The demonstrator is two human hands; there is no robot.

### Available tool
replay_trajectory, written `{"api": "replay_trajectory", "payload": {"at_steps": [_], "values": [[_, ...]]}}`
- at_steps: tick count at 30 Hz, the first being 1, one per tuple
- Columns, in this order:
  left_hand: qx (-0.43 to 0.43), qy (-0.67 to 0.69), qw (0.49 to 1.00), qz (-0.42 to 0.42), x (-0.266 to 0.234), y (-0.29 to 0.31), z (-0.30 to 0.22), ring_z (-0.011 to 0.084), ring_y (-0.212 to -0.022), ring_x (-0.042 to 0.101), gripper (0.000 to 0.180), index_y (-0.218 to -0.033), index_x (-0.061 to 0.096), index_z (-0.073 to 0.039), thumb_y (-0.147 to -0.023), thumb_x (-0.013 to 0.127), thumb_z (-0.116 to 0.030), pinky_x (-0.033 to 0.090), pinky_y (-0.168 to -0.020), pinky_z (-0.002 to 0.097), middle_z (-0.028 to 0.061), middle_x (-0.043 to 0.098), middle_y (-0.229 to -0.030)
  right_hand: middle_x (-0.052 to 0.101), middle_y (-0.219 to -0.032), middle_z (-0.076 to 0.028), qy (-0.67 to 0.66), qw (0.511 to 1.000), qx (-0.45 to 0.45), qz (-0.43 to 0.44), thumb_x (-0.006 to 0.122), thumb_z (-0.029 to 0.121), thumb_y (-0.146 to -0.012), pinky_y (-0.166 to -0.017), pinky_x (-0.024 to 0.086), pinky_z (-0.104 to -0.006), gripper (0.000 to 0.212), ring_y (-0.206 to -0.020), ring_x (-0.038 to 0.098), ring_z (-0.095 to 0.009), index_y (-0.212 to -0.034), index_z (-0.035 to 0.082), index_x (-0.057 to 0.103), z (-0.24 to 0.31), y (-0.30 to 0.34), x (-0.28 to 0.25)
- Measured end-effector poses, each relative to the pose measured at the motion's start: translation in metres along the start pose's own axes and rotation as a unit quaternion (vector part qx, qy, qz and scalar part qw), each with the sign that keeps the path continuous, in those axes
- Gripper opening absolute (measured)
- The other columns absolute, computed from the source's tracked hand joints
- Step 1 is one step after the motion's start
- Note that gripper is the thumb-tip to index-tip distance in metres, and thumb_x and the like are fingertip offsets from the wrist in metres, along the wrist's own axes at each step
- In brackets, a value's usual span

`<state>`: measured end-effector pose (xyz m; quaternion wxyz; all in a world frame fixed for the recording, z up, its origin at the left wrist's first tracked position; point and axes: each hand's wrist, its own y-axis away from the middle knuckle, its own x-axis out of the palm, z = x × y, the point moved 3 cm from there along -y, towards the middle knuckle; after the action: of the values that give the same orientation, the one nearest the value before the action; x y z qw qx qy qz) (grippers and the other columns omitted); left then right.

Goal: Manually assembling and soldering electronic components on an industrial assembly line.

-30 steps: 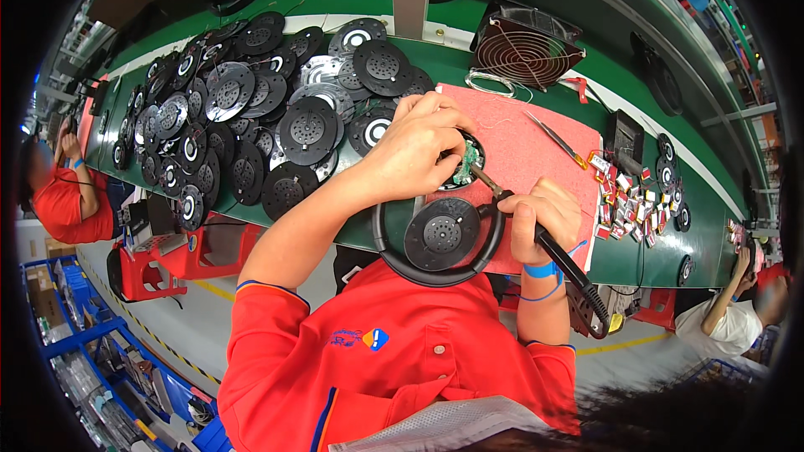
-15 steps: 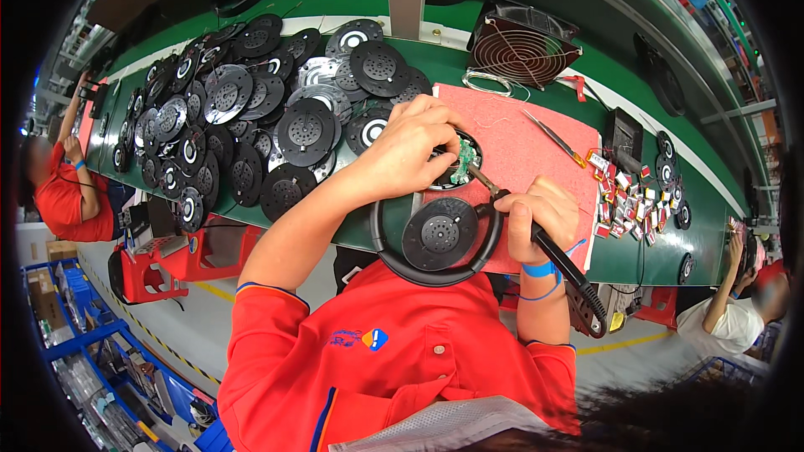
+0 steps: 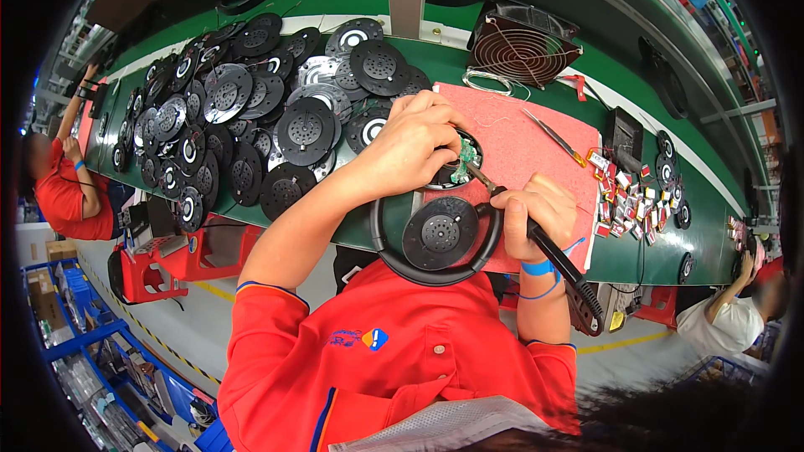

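While the right hand point(image 3: 543, 216) is clamped around one soldering iron point(image 3: 563, 264), the left hand point(image 3: 416, 138) bends its fingers over one round ear cup point(image 3: 444, 185); can't tell what they pinch. One green circuit board point(image 3: 463, 166) sits in that cup, iron tip at it. Second cup point(image 3: 440, 233), one headband point(image 3: 431, 279), nearer the body. One pair of tweezers point(image 3: 554, 137) right, one fan point(image 3: 525, 50) far. Black discs point(image 3: 306, 130) piled left, small battery packs point(image 3: 624, 209) heaped right, both too overlapped to count. One black box point(image 3: 621, 124) far right, contents unclear. Pink mat point(image 3: 502, 117) on green table point(image 3: 712, 243). Two co-workers: red shirt point(image 3: 75, 201) left, white shirt point(image 3: 720, 322) right.
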<state>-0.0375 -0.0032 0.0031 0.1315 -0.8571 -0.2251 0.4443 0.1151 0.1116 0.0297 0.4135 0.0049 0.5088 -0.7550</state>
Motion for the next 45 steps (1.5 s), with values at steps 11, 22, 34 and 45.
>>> {"api": "replay_trajectory", "payload": {"at_steps": [11,22,34,45], "values": [[0.026,-0.042,0.999,-0.016,0.001,0.001,-0.004,0.0229,-0.108,0.051,0.004,-0.074,0.066,-0.005,-0.072,0.068,-0.008,0.033,-0.094,0.0415,0.0034,0.062,-0.1,0.054,-0.053,-0.004,0.0,1.0,-0.001,-0.008,0.055,0.007,-0.085,-0.043,0.032,-0.03,0.019,-0.043,0.044,-0.017,-0.067,0.002,0.06,0.001,0.002,-0.002],[0.049,-0.086,0.995,-0.005,-0.002,0.001,-0.009,0.0258,-0.112,0.05,0.009,-0.079,0.066,-0.007,-0.07,0.07,-0.009,0.034,-0.098,0.044,0.002,0.061,-0.107,0.053,-0.053,-0.005,-0.005,1.0,0.014,-0.014,0.054,0.012,-0.087,-0.043,0.031,-0.0306,0.025,-0.043,0.043,-0.017,-0.065,0.002,0.06,0.002,0.002,-0.004],[0.076,-0.154,0.985,0.007,-0.004,0.001,-0.016,0.0259,-0.113,0.05,0.008,-0.075,0.067,-0.009,-0.068,0.071,-0.009,0.031,-0.103,0.0502,0.0025,0.061,-0.104,0.055,-0.053,-0.004,0.002,1.0,0.005,0.011,0.055,0.003,-0.081,-0.043,0.034,-0.0302,0.016,-0.042,0.045,-0.017,-0.067,0.003,0.061,0.001,0.0,-0.001],[0.081,-0.167,0.983,0.003,-0.002,0.002,-0.019,0.0262,-0.113,0.051,0.006,-0.074,0.067,-0.008,-0.069,0.069,-0.008,0.03,-0.103,0.0507,0.0032,0.062,-0.104,0.054,-0.052,-0.005,-0.001,1.0,0.0,0.006,0.056,0.004,-0.081,-0.043,0.034,-0.0297,0.016,-0.042,0.046,-0.017,-0.066,0.003,0.061,0.001,0.001,-0.002]]}}
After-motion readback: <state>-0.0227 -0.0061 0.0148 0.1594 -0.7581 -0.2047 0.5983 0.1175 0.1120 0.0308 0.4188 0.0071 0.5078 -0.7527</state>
